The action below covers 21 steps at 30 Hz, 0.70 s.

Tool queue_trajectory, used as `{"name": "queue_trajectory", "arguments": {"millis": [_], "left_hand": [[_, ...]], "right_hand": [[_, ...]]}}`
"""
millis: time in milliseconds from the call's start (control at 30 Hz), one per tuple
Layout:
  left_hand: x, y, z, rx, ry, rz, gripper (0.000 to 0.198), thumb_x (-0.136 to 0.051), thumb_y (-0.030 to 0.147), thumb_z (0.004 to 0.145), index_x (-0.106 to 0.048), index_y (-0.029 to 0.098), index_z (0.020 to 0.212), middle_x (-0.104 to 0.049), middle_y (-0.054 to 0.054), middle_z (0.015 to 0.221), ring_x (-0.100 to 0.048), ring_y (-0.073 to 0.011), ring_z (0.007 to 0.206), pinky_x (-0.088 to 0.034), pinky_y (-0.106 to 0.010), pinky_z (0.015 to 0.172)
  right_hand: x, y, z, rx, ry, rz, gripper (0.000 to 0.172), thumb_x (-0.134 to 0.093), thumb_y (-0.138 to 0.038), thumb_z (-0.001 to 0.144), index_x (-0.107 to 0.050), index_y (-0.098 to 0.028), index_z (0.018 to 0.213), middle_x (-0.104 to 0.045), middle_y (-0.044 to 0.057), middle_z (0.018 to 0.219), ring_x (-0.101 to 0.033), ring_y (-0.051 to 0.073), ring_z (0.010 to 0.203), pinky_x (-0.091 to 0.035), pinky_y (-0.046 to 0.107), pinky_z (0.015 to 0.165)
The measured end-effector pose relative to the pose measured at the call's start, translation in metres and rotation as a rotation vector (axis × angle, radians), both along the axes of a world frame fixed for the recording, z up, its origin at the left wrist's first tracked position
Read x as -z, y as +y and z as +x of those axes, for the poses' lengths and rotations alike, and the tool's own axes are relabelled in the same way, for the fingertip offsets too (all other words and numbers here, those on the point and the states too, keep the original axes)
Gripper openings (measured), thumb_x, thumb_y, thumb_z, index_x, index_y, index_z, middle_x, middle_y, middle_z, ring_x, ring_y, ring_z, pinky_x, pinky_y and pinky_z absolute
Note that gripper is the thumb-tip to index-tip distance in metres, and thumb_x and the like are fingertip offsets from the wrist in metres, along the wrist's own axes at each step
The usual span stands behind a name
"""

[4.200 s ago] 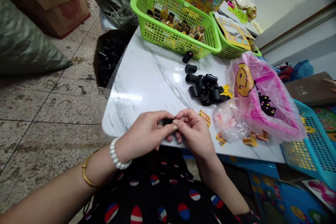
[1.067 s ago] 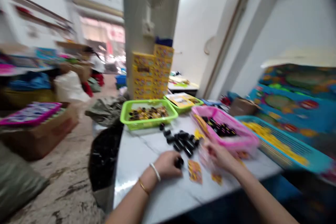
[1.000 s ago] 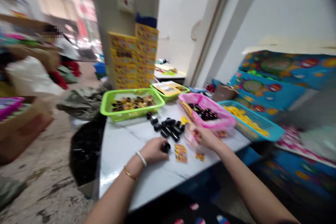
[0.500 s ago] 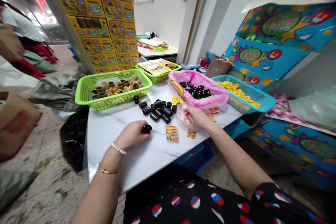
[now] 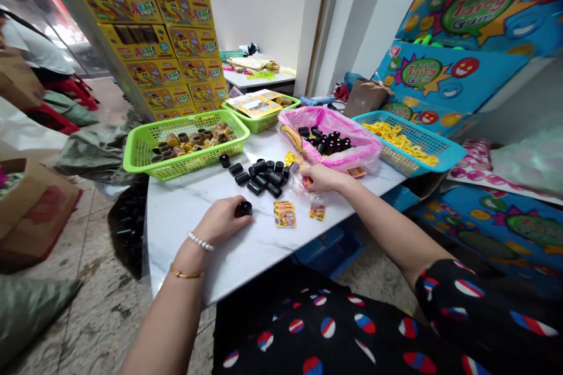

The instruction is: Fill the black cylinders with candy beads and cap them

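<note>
My left hand (image 5: 224,221) is curling around a black tube (image 5: 244,208) standing on the white marble table (image 5: 189,246). My fingers are hiding the bottom of the tube, so I am only seeing its top. My right hand (image 5: 328,179) is pinching a clear plastic bag (image 5: 299,184), with its fingers close together, just beside a pile of black tubes (image 5: 264,174). The bag is shiny and crinkly, so I cannot tell what is inside it.
</note>
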<state>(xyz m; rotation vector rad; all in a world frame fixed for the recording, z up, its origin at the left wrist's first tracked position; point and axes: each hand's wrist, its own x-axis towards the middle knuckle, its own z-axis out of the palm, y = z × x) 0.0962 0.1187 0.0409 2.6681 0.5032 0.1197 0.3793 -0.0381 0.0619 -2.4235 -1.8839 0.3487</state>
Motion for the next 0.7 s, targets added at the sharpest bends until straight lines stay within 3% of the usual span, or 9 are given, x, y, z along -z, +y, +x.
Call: {"name": "queue_trajectory", "arguments": {"millis": [167,300,400,533,633,700], "left_hand": [[0.002,0.004,0.0,0.014,-0.015,-0.001,0.025,-0.06,0.039,0.078,-0.063,0.018,0.092,-0.069,-0.006,0.079,-0.062,-0.0212,0.069,-0.043,-0.029,0.063],[0.003,0.01,-0.003,-0.022,-0.014,0.013,0.026,-0.061,0.038,0.078,-0.063,0.018,0.094,-0.071,-0.007,0.084,-0.065,-0.0219,0.074,-0.045,-0.029,0.066],[0.003,0.012,-0.006,-0.067,0.001,0.037,0.023,-0.061,0.038,0.078,-0.063,0.019,0.091,-0.071,-0.008,0.084,-0.065,-0.0224,0.075,-0.045,-0.029,0.066],[0.001,0.012,-0.006,-0.102,0.026,0.069,0.023,-0.061,0.039,0.078,-0.063,0.02,0.092,-0.072,-0.007,0.086,-0.066,-0.0226,0.077,-0.045,-0.028,0.067],[-0.002,0.012,-0.006,-0.154,0.039,0.112,0.024,-0.059,0.038,0.079,-0.063,0.02,0.094,-0.072,-0.009,0.089,-0.066,-0.0246,0.08,-0.045,-0.03,0.069],[-0.004,0.011,-0.006,-0.204,0.048,0.145,0.023,-0.058,0.038,0.08,-0.063,0.019,0.093,-0.072,-0.01,0.088,-0.066,-0.0263,0.081,-0.044,-0.031,0.067]], "right_hand": [[-0.01,0.001,0.0,0.097,0.015,0.04,0.015,-0.065,-0.011,0.074,-0.075,-0.02,0.081,-0.071,0.0,0.071,-0.061,0.013,0.065,-0.04,0.021,0.06],[-0.012,-0.003,-0.005,0.202,-0.038,0.173,0.023,-0.061,-0.001,0.074,-0.077,-0.016,0.079,-0.073,0.005,0.074,-0.065,0.017,0.072,-0.045,0.025,0.069],[-0.019,-0.01,-0.017,0.239,-0.061,0.292,0.023,-0.059,-0.004,0.08,-0.078,-0.014,0.088,-0.075,0.008,0.081,-0.068,0.02,0.079,-0.048,0.028,0.077],[-0.017,-0.007,-0.066,0.13,-0.037,0.395,0.029,-0.055,-0.005,0.085,-0.076,-0.019,0.099,-0.075,0.004,0.096,-0.068,0.016,0.09,-0.049,0.025,0.084],[0.009,0.008,-0.122,-0.08,-0.027,0.401,0.024,-0.057,-0.006,0.085,-0.075,-0.019,0.092,-0.073,0.003,0.097,-0.066,0.014,0.091,-0.049,0.022,0.082],[0.03,0.017,-0.155,-0.132,-0.047,0.407,0.019,-0.054,-0.011,0.089,-0.073,-0.016,0.089,-0.071,0.008,0.093,-0.064,0.018,0.086,-0.05,0.026,0.076]]}}
